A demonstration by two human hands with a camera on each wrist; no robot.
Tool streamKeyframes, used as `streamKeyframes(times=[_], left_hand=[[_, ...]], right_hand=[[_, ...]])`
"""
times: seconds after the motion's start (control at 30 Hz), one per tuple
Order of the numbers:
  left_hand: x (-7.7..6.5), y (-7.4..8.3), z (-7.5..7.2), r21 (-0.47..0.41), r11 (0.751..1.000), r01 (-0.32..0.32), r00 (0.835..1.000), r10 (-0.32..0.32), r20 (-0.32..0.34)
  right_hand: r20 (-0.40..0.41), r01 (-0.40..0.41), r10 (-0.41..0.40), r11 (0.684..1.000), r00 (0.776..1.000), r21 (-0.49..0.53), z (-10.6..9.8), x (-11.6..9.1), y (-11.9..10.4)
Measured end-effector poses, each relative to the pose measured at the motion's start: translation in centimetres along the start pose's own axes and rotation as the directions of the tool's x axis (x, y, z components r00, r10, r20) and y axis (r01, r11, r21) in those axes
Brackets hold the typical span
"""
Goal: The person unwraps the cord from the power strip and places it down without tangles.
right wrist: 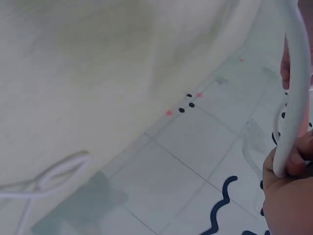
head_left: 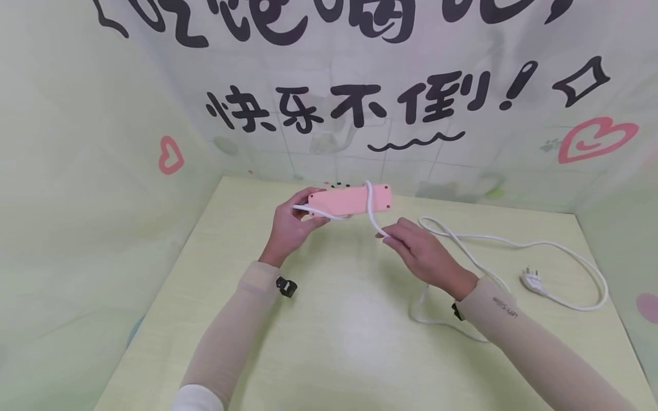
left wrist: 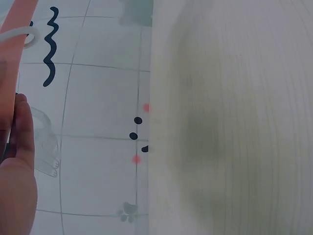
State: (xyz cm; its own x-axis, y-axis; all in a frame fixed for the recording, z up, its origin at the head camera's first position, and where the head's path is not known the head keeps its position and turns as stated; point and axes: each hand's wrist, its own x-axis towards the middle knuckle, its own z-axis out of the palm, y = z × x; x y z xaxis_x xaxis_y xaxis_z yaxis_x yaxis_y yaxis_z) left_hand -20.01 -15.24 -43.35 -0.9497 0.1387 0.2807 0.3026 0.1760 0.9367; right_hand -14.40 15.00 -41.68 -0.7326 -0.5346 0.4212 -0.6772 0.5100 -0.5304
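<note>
A pink power strip with screws at its corners is held up above the far part of the table. My left hand grips its left end, thumb below and fingers behind. White cord wraps around the strip near its right end, and another stretch crosses its lower left. My right hand pinches the cord just below and right of the strip. In the right wrist view the thick white cord runs down into the fingers. The left wrist view catches only an edge of the pink strip beside the left hand.
Loose cord loops over the right side of the pale yellow table, ending in a white plug with its prongs up. Behind the table's far edge stands a wall sheet with black lettering and pink hearts.
</note>
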Motion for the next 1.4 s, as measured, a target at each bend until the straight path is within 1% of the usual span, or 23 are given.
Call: streamKeyframes(times=[0.03,0.1,0.17,0.23,0.3,0.4,0.47,0.53,0.63,0.73,0.83,0.9,1.0,1.07,1.13,1.2,1.27,1.33,1.4], left_hand=[[0.0,0.0,0.0,0.005,1.0,0.005,1.0,-0.005,0.008],[0.0,0.0,0.2,0.013,1.0,0.011,1.0,-0.011,0.026],[-0.1,-0.1,0.4,0.02,1.0,0.008,0.999,-0.009,0.044],[-0.1,-0.1,0.6,0.021,1.0,0.003,0.998,-0.005,0.063],[-0.1,-0.3,0.8,0.025,1.0,-0.006,0.997,0.004,0.083],[-0.2,-0.3,1.1,0.031,0.999,-0.021,0.993,0.018,0.114],[-0.2,-0.3,1.2,0.041,0.999,-0.036,0.991,0.03,0.131],[-0.2,-0.2,1.3,0.045,0.998,-0.044,0.989,0.037,0.141],[-0.2,-0.2,1.4,0.035,0.998,-0.045,0.989,0.04,0.145],[-0.2,0.1,1.4,0.021,0.999,-0.031,0.991,0.028,0.129],[-0.1,0.6,1.2,0.006,1.0,-0.016,0.996,0.015,0.093],[0.1,0.9,1.1,-0.016,1.0,-0.013,0.998,0.014,0.066],[0.4,1.0,0.9,-0.029,0.999,-0.02,0.999,0.021,0.037],[0.6,0.8,0.7,-0.023,0.999,-0.025,0.999,0.025,0.024],[0.8,0.6,0.5,-0.006,1.0,-0.028,1.0,0.028,0.013],[0.7,0.4,0.4,0.02,0.999,-0.028,1.0,0.028,0.005],[0.7,0.1,0.3,0.041,0.999,-0.023,1.0,0.023,-0.002],[0.6,-0.3,0.3,0.054,0.998,-0.013,1.0,0.013,-0.006],[0.5,-0.6,0.3,0.047,0.999,0.006,1.0,-0.006,-0.007]], right_hand=[[-0.035,0.058,-0.06,0.996,0.998,-0.063,-0.4,0.1,-0.1],[-0.096,0.145,-0.163,0.973,0.982,-0.178,-1.5,0.5,-0.4],[-0.136,0.178,-0.216,0.952,0.967,-0.248,-2.8,1.2,-0.6],[-0.168,0.175,-0.23,0.941,0.959,-0.29,-4.2,2.0,-0.7],[-0.203,0.154,-0.227,0.935,0.953,-0.321,-5.6,2.7,-0.7],[-0.255,0.09,-0.184,0.936,0.949,-0.341,-7.0,3.4,0.1],[-0.288,0.024,-0.124,0.944,0.95,-0.328,-7.5,3.5,0.9],[-0.299,-0.043,-0.048,0.956,0.953,-0.291,-7.6,3.4,1.8],[-0.271,-0.129,0.059,0.96,0.961,-0.249,-7.3,2.7,2.9],[-0.183,-0.185,0.143,0.952,0.973,-0.242,-6.7,1.8,3.6],[-0.059,-0.206,0.197,0.94,0.979,-0.272,-6.1,0.7,3.9],[0.025,-0.184,0.2,0.937,0.98,-0.297,-5.6,-0.1,3.8],[0.118,-0.103,0.147,0.942,0.982,-0.32,-5.1,-1.3,3.1],[0.147,-0.024,0.074,0.947,0.986,-0.321,-4.8,-1.8,2.3],[0.154,0.06,-0.012,0.947,0.988,-0.316,-4.7,-2.1,1.4],[0.137,0.142,-0.104,0.94,0.985,-0.31,-4.9,-2.1,0.5],[0.101,0.215,-0.193,0.928,0.976,-0.303,-5.2,-1.8,-0.4],[0.045,0.278,-0.278,0.914,0.96,-0.296,-5.9,-1.2,-1.3],[-0.034,0.319,-0.344,0.9,0.938,-0.295,-6.7,-0.6,-2.0]])
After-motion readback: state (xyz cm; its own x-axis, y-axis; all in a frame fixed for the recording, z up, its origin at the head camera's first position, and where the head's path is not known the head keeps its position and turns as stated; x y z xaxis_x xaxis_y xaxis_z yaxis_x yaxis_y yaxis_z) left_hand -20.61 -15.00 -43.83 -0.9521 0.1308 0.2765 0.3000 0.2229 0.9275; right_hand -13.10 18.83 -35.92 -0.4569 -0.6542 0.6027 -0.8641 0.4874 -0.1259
